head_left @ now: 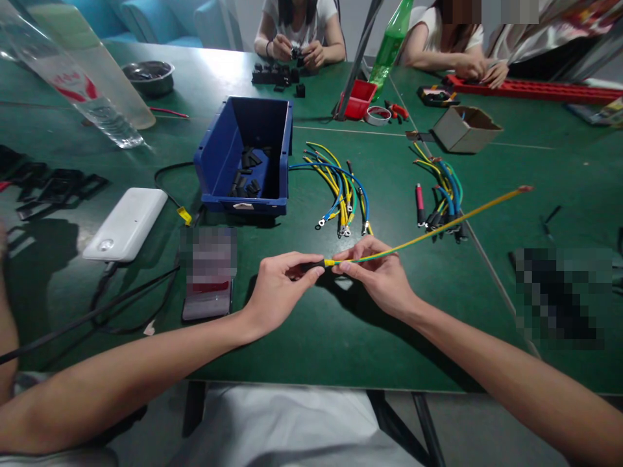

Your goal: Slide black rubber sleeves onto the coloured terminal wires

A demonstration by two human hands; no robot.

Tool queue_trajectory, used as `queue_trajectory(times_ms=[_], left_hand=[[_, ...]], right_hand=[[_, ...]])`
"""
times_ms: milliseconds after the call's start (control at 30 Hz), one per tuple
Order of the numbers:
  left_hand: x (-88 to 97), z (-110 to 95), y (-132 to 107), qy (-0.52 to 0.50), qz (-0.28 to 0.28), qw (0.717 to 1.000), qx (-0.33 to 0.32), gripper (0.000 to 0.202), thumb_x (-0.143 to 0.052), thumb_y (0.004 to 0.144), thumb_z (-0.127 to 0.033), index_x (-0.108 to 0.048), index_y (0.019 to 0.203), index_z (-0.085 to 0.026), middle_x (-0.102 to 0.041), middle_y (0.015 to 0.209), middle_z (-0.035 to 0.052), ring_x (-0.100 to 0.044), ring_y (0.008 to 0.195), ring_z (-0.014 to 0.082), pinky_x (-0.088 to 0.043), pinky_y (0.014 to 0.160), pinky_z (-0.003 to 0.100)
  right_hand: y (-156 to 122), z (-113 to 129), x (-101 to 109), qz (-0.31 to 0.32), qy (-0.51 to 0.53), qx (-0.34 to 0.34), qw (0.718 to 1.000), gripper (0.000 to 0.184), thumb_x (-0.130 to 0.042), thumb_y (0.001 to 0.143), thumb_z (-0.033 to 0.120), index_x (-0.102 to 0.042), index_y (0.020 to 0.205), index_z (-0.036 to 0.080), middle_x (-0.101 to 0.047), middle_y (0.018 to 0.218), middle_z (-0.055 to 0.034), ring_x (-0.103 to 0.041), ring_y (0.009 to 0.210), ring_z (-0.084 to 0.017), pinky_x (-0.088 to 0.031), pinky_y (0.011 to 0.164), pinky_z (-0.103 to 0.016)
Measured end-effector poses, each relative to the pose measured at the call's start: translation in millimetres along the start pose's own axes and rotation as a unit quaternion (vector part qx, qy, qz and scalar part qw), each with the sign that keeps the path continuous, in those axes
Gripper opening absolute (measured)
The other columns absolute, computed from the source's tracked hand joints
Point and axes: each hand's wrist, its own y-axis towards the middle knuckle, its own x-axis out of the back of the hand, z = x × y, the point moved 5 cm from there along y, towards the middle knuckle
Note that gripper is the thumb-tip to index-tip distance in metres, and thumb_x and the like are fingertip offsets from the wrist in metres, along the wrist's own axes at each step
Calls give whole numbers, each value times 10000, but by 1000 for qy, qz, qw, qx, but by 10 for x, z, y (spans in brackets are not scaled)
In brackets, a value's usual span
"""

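My left hand [277, 285] pinches a small black sleeve at the near end of a yellow-green wire [452, 220]. My right hand [377, 269] grips the same wire just to the right of that end. The wire runs up and to the right, off the green table [341, 337], to a reddish tip. Both hands hover above the table's near middle.
A blue bin [243, 155] with black parts stands behind my hands. Two bundles of blue and yellow wires [341, 188] [442, 194] lie beyond. A white power bank [126, 224], a phone and cables are at left, a cardboard box [464, 126] at right. Two people work at the far edge.
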Motion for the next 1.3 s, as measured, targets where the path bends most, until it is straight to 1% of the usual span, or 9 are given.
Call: queue_trajectory(times_ms=[133,267,433,533,733,967,1200,1300], left_hand=[[2,18,8,-19,-4,1000,18,207,-707,798,-248,-748,969,-141,-733,812,47,-624,617,103,-479,562,197],[8,22,9,-13,-9,1000,17,208,-714,792,-251,-753,967,-145,-736,830,52,-640,658,113,-491,588,200],[5,22,6,-10,-6,1000,8,206,-716,790,-253,-759,962,-147,-732,829,52,-642,678,116,-490,603,201],[0,24,7,-19,0,1000,20,218,-716,789,-258,-756,969,-143,-735,831,54,-631,654,112,-483,582,201],[-32,26,9,-50,30,997,53,253,-722,776,-270,-749,986,-130,-742,834,63,-627,624,116,-484,548,205],[-30,20,5,-21,25,999,17,226,-720,782,-274,-761,963,-146,-737,859,69,-640,703,137,-501,625,226],[-59,47,6,-29,47,997,46,271,-726,780,-309,-757,997,-151,-716,766,41,-564,581,100,-443,528,201],[-59,41,7,-17,50,998,43,273,-722,784,-316,-756,997,-150,-706,735,32,-540,552,92,-416,501,196]], right_hand=[[-12,8,-16,12,6,1,1000,224,-754,780,227,-533,765,196,-721,874,-8,-719,728,-123,-586,717,-252],[-5,48,-29,-2,-10,20,1000,241,-774,756,235,-536,752,197,-696,806,12,-716,688,-129,-582,676,-250],[9,68,0,-30,-42,31,998,265,-810,711,255,-553,746,201,-721,755,-2,-705,667,-134,-577,663,-258],[12,64,18,-38,-57,29,997,291,-833,677,278,-560,742,200,-725,748,-7,-705,697,-141,-573,673,-263],[6,61,1,-32,-63,22,997,293,-827,680,305,-557,729,202,-727,762,-14,-700,682,-141,-584,682,-283],[2,51,11,-35,-65,18,997,292,-843,653,282,-571,722,201,-741,740,-19,-713,681,-152,-593,673,-283],[-14,43,5,-35,-95,21,995,272,-845,649,289,-594,690,194,-751,743,-38,-717,690,-165,-593,667,-289],[-20,47,3,-39,-99,20,994,279,-852,638,296,-596,681,192,-751,735,-41,-718,685,-170,-594,662,-291]])
